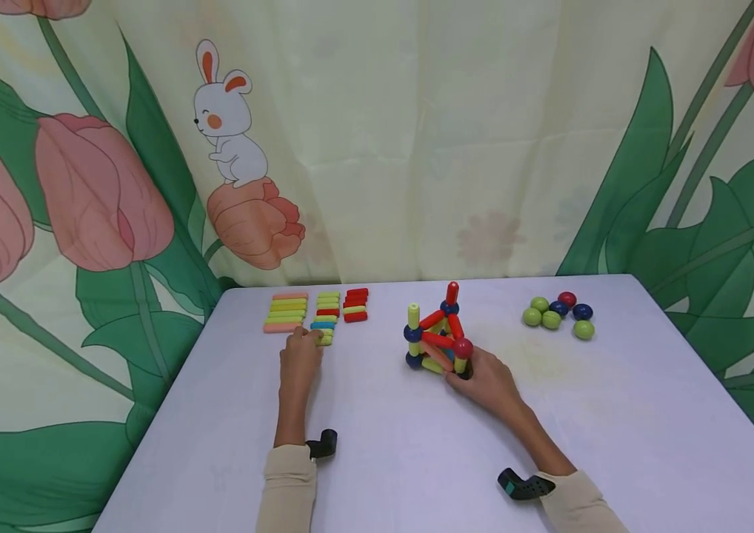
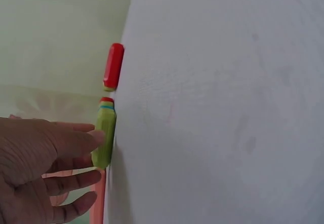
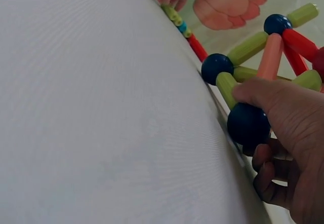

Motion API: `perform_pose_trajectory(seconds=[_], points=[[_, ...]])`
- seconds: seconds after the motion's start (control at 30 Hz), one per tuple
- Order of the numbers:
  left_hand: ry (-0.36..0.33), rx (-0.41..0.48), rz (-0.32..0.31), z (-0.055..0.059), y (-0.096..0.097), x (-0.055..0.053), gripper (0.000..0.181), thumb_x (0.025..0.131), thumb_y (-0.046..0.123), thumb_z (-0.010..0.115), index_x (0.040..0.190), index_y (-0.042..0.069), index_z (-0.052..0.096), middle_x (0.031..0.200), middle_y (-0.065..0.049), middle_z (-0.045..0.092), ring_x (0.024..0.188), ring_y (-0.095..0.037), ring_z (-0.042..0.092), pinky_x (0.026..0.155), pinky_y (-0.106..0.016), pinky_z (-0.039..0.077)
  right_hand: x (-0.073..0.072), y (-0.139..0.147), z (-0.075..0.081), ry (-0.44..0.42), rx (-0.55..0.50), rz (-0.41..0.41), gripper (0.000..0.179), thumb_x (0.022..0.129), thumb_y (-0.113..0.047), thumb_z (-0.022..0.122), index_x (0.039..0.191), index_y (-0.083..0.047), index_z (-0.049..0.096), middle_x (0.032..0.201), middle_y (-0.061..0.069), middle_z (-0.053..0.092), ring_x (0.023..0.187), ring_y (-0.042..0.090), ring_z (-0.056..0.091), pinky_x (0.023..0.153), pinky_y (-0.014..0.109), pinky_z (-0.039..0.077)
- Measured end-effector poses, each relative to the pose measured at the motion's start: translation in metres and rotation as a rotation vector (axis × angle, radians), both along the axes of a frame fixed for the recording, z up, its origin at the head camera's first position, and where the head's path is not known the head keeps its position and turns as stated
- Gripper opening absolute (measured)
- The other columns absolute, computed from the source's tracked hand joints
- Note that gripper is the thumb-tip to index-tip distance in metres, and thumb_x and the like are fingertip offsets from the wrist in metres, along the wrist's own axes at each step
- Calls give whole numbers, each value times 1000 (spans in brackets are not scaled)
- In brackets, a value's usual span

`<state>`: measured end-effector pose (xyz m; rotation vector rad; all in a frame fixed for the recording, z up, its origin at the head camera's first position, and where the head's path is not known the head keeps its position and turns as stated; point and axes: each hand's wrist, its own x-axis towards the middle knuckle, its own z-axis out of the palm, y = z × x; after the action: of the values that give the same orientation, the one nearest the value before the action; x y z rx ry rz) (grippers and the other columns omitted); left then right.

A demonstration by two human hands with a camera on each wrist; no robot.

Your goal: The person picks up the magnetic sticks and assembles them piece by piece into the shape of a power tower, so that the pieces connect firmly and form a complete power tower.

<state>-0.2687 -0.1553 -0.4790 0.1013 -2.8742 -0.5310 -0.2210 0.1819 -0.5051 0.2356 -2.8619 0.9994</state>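
In the head view my left hand [image 1: 300, 361] is at the near end of the middle column of short magnetic rods. The left wrist view has its thumb and index finger pinching a yellow-green rod [image 2: 105, 145], the other fingers spread loosely. My right hand [image 1: 493, 381] grips the near right corner of a frame built of rods and balls, its red rods [image 1: 438, 340] forming a triangle on top. In the right wrist view the thumb presses by a dark blue ball [image 3: 248, 124], fingers curled below. Two rods, one yellow-green [image 1: 413, 316] and one red [image 1: 452, 293], stand up from the frame.
Left of the middle column lie longer yellow-green and pink rods [image 1: 285, 320] in a row. A shorter column of mostly red rods [image 1: 355, 299] lies to its right. Several loose green, blue and red balls [image 1: 551, 320] sit at the back right of the white table [image 1: 377, 459]. A printed curtain [image 1: 377, 148] hangs behind.
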Motion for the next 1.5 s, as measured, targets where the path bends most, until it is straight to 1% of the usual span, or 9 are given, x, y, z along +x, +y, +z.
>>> perform_pose_trajectory(seconds=[0.13, 0.3, 0.53, 0.77, 0.9, 1.03, 1.17, 1.37, 1.5], points=[[-34, -32, -18, -3, -1, -1, 32, 84, 9, 76, 116, 7, 71, 115, -19, 62, 95, -31, 60, 74, -45, 55, -1, 9, 3, -119, -63, 76, 59, 77, -45, 80, 118, -9, 58, 93, 3, 63, 86, 18, 56, 69, 31, 50], [-92, -41, -49, -3, 2, 0, 26, 84, 12, 77, 109, 6, 73, 111, -18, 63, 99, -30, 61, 78, -43, 56, -5, 23, 7, -254, -148, 244, 43, 82, -34, 78, 114, -12, 59, 89, 2, 59, 83, 19, 53, 67, 29, 48], [-219, 56, -112, 5, 11, 3, 23, 82, 15, 79, 103, 8, 73, 99, -9, 69, 89, -22, 62, 78, -38, 55, -5, 24, 6, -222, -196, 314, 36, 85, -30, 76, 113, -11, 63, 94, 0, 64, 87, 17, 56, 74, 26, 50], [-386, 184, -326, 20, 21, 5, 21, 85, 15, 76, 104, 8, 69, 94, -4, 67, 85, -17, 58, 77, -32, 55, -4, 5, 3, -157, -195, 273, 42, 84, -29, 77, 117, -8, 61, 86, -1, 62, 81, 15, 56, 68, 24, 50], [-415, 262, -487, 30, 32, 10, 19, 86, 13, 74, 103, 9, 67, 94, -2, 67, 87, -15, 61, 78, -29, 56, -2, -1, 1, -178, -192, 247, 49, 85, -29, 76, 124, -5, 59, 82, -1, 61, 78, 14, 55, 64, 24, 50], [-371, 370, -643, 41, 49, 18, 23, 88, 18, 73, 108, 10, 66, 99, -2, 69, 93, -15, 66, 84, -30, 57, -1, -1, 0, -177, -171, 279, 49, 89, -25, 72, 129, -3, 58, 85, -1, 64, 79, 14, 56, 67, 22, 50], [-254, 496, -721, 50, 72, 26, 28, 89, 25, 72, 112, 12, 65, 104, -1, 71, 98, -15, 67, 89, -31, 56, 0, 1, 0, -138, -143, 344, 47, 91, -23, 70, 131, -2, 58, 89, -2, 66, 81, 12, 57, 70, 22, 50], [-28, 672, -672, 53, 105, 34, 32, 89, 28, 73, 114, 11, 64, 107, -4, 71, 99, -16, 67, 88, -34, 56, 0, 2, 0, -119, -155, 417, 46, 93, -22, 67, 133, -2, 56, 93, -1, 67, 81, 9, 57, 71, 22, 50], [24, 696, -639, 51, 118, 36, 32, 89, 27, 73, 115, 11, 64, 106, -5, 72, 96, -16, 67, 86, -36, 57, 0, 2, -1, -129, -158, 440, 47, 93, -22, 67, 134, -1, 55, 94, 1, 68, 81, 9, 57, 72, 21, 51]])
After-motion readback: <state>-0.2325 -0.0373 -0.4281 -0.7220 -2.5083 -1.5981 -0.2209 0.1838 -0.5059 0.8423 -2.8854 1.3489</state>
